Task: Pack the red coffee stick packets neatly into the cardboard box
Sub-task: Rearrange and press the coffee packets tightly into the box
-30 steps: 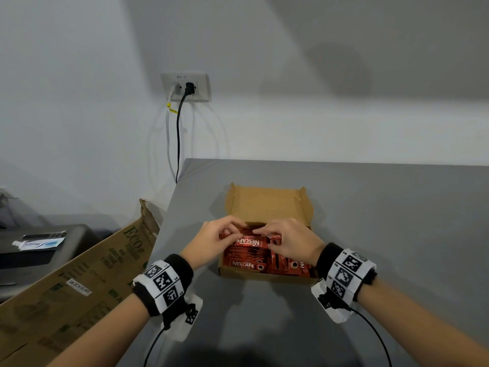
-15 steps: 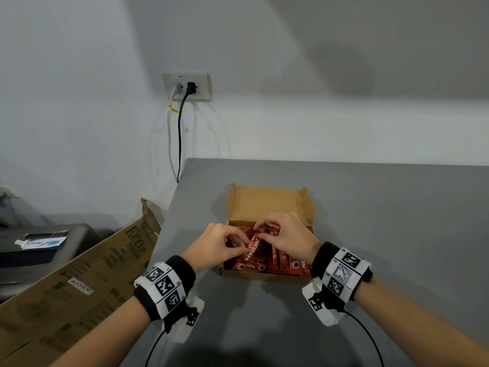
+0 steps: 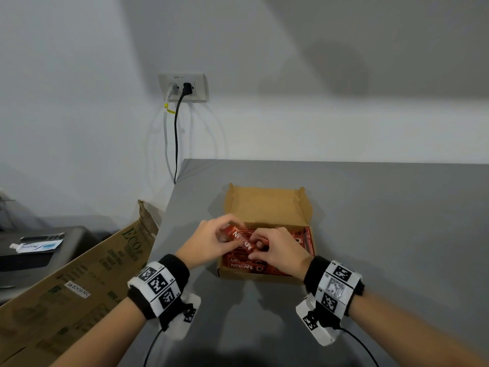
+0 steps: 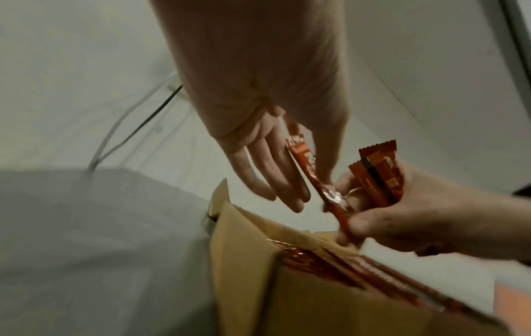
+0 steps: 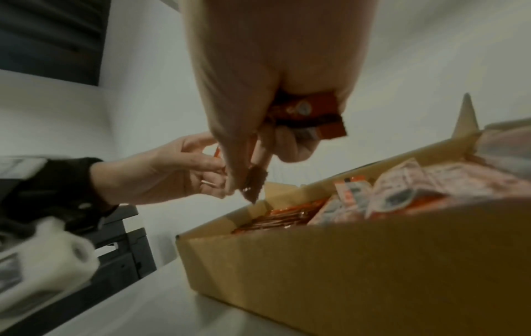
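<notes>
A small open cardboard box (image 3: 267, 207) sits on the grey table, its lid flap standing up at the back. Rows of red coffee stick packets (image 3: 305, 238) lie inside it. Both hands hover over the box's left half. My left hand (image 3: 227, 235) pinches one end of a single red packet (image 3: 242, 241) that slants between the hands. My right hand (image 3: 258, 242) pinches that packet's other end. In the left wrist view the right hand (image 4: 416, 216) also grips a small bunch of packets (image 4: 376, 172) in its curled fingers, above the box (image 4: 287, 284).
The grey table (image 3: 383, 234) ends at its left edge just beside the box. A large brown carton (image 3: 79, 287) leans below that edge. A wall socket with two cables (image 3: 182, 87) is behind. A dark unit (image 3: 34, 250) stands at the far left.
The hands lifted one packet off the pile, where it lay crosswise. It now slants between them, shifted toward the box's left side.
</notes>
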`<state>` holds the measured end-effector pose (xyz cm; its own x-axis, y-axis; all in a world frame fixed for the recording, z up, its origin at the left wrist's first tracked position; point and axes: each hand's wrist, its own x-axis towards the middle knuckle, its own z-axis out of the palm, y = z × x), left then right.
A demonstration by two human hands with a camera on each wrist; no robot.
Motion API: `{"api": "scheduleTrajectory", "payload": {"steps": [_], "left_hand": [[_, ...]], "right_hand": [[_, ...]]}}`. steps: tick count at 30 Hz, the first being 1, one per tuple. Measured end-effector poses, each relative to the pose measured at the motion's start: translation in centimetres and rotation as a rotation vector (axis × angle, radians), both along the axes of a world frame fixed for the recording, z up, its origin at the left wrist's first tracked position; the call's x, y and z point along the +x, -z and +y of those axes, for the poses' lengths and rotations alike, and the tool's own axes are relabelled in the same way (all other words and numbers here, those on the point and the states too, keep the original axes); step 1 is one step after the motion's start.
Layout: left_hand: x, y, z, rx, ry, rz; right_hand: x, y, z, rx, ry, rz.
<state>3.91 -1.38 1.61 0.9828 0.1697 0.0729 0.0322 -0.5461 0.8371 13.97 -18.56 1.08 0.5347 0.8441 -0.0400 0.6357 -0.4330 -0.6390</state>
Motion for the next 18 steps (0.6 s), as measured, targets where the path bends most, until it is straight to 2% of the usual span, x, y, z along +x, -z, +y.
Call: {"api": "scheduleTrajectory", "payload": {"steps": [2, 5, 11, 18], "left_hand": [[-0.2, 0.0, 0.5, 0.153, 0.1, 0.045], [-0.5, 0.3, 0.5, 0.227, 0.149, 0.162], [0.0, 0.4, -0.4, 0.465, 0.179, 0.16], [0.5, 1.3, -1.0, 0.666, 0.247, 0.162]], "right_hand": [[-0.3, 0.2, 0.1, -0.116, -0.066, -0.073], [-0.5, 0.4, 0.6, -0.245, -0.139, -0.152], [-0.9, -0.1, 1.4, -0.349, -0.215, -0.309], [0.0, -0.9, 1.1, -0.375, -0.212, -0.22]]}}
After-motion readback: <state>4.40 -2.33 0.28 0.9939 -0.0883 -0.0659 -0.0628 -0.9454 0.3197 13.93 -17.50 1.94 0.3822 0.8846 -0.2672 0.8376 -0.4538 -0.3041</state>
